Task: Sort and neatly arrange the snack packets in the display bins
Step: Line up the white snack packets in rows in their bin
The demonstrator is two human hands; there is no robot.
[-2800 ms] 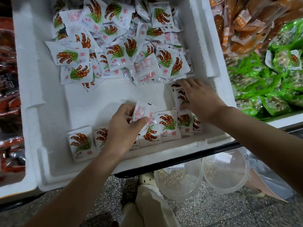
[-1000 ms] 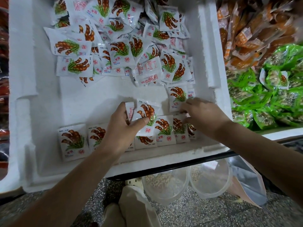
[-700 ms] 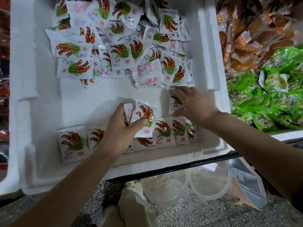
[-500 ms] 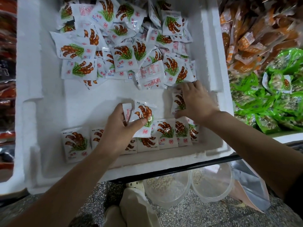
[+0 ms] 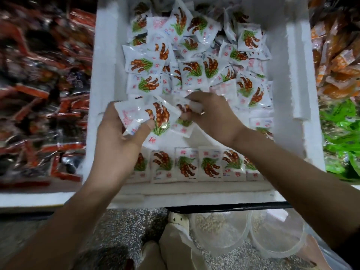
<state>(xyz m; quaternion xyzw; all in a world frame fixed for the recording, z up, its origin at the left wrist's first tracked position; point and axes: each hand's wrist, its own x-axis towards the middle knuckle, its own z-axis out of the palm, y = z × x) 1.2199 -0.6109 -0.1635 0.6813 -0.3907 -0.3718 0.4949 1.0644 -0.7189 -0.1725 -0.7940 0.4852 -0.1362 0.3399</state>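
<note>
Left hand (image 5: 116, 145), right hand (image 5: 212, 117): forearms bare on both sides. Right hand: thin ring (image 5: 202, 113) with a metallic glint on one finger. Right upper arm: dark sleeve (image 5: 351, 246), mostly cut off by the frame. Legs: beige trousers (image 5: 175, 252), loose folds.

Left grip (image 5: 116, 141), right grip (image 5: 212, 115) (packets (image 5: 160, 115) each)

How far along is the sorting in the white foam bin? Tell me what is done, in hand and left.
Done: one neat row of packets lines the near wall of the foam bin. In hand: the left hand grips a few packets, and the right hand pinches one more packet beside them. Left: the loose heap at the far end, most of the stock.
</note>
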